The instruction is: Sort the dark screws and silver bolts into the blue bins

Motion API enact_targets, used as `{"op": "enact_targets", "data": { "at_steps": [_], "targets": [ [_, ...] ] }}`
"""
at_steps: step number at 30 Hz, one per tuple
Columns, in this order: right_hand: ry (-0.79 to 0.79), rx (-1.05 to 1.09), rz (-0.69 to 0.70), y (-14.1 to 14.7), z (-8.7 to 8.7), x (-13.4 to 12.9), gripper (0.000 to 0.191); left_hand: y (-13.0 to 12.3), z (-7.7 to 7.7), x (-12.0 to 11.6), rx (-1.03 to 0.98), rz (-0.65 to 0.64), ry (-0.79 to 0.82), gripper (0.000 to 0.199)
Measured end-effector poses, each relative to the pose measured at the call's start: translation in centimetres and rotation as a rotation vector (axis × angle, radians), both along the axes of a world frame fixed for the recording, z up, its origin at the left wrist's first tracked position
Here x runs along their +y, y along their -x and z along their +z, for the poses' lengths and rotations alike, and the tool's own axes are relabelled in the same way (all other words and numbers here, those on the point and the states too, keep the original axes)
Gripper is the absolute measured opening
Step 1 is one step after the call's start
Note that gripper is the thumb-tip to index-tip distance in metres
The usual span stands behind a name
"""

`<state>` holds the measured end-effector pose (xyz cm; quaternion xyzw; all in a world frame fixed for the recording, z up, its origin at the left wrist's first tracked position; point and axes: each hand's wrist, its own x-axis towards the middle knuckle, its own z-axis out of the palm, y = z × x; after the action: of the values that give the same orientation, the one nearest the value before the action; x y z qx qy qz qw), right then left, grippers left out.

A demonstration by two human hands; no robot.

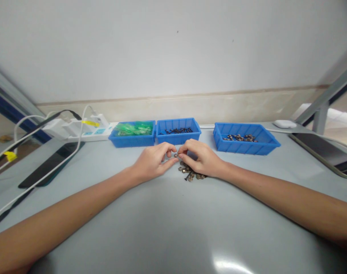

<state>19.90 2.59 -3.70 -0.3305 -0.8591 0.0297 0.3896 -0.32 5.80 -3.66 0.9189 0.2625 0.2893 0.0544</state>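
At the middle of the desk, my right hand (201,156) pinches a small round metal piece (176,155), which looks like a nut or washer, at its thumb and index fingertips. My left hand (155,159) faces it, with thumb and bent index finger apart on either side of that piece. Whether the left fingertips touch it is too small to tell. Beneath and in front of my right hand lies a loose pile of small metal fasteners (190,175), with at least one dark screw (187,177) among them. Part of the pile is hidden by the hand.
Behind my hands stand blue bins: one with green plastic bags (135,128), one with dark screws (179,130), another with metal fasteners (241,138). A power strip (97,133), cables and a dark phone (52,163) are left; another phone (327,152) and a white case (285,124) are right.
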Motion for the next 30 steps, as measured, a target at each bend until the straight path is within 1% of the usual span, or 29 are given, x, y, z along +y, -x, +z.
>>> {"op": "enact_targets", "data": {
  "at_steps": [6,16,24,30],
  "targets": [
    [0.046,0.066,0.007,0.02,0.01,0.14,0.007,-0.08,-0.26,0.08,0.026,0.050,-0.017,0.018],
    [0.067,0.017,0.002,-0.04,0.16,-0.04,0.005,-0.23,0.00,-0.04,0.040,0.048,0.018,0.010],
    [0.031,-0.025,-0.076,-0.10,0.09,-0.04,0.008,-0.25,0.16,-0.13,0.051,0.069,0.013,0.015],
    [0.022,-0.034,-0.086,-0.12,0.00,0.04,0.008,-0.34,0.35,-0.19,0.085,0.069,-0.031,0.020]
  ]
}}
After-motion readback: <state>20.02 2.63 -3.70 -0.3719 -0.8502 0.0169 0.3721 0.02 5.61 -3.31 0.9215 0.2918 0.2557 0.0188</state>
